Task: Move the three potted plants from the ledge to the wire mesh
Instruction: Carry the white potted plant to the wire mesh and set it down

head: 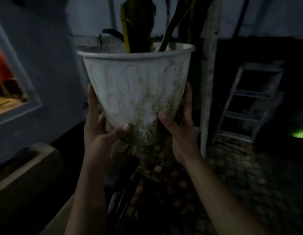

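Keep white pot [135,92] upright, lifted clear in front at chest height, with no support beneath. Left hand [98,126] and right hand [179,126] clasped on opposite lower flanks, fingers wrapped round the taper, thumbs pressed on the near face. Hold low and firm; tall dark leaves [138,26] probably make load top-heavy. Avoid tilting. Plastic-looking wall, fluted in vertical panels, rolled rim, greenish mossy grime near base, likely slippery. Wire mesh not identifiable in dim surroundings; ladder [249,102] at right.

Dim, bluish, motion-blurred; edges dark and distorted.
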A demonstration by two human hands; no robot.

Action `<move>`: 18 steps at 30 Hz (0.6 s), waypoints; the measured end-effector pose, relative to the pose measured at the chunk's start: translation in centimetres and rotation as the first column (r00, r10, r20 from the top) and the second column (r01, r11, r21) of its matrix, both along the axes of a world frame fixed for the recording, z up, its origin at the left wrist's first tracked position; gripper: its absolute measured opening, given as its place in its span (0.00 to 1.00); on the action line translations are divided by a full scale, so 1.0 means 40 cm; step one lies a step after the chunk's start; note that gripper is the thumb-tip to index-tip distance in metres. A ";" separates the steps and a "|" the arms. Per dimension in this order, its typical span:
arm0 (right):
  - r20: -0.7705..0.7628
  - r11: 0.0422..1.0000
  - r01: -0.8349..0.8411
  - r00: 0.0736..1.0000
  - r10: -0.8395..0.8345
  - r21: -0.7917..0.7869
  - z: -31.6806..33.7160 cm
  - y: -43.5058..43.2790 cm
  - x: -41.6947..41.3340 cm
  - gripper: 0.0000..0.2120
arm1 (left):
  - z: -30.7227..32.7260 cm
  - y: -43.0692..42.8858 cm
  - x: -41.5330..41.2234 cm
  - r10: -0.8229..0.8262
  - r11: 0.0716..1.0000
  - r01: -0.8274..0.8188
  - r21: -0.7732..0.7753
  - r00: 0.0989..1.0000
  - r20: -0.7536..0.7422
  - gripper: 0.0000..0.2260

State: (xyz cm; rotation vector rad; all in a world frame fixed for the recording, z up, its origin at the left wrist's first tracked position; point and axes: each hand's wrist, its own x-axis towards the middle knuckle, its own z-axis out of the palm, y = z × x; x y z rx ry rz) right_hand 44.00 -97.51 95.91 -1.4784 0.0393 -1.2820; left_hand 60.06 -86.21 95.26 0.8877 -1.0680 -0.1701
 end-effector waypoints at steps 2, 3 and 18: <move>-0.034 0.995 0.087 0.996 -0.085 0.041 -0.028 -0.049 -0.047 0.42 | -0.025 -0.064 -0.024 -0.102 0.994 0.101 0.031 0.995 0.000 0.49; -0.049 0.990 0.126 0.991 -0.122 0.066 -0.037 -0.073 -0.082 0.42 | -0.033 -0.106 -0.046 -0.119 0.989 0.118 0.090 0.993 0.008 0.50; -0.167 0.949 0.288 0.950 -0.265 0.128 -0.253 -0.690 -0.592 0.42 | -0.262 -0.764 -0.521 -0.198 0.934 0.221 0.280 0.974 -0.108 0.50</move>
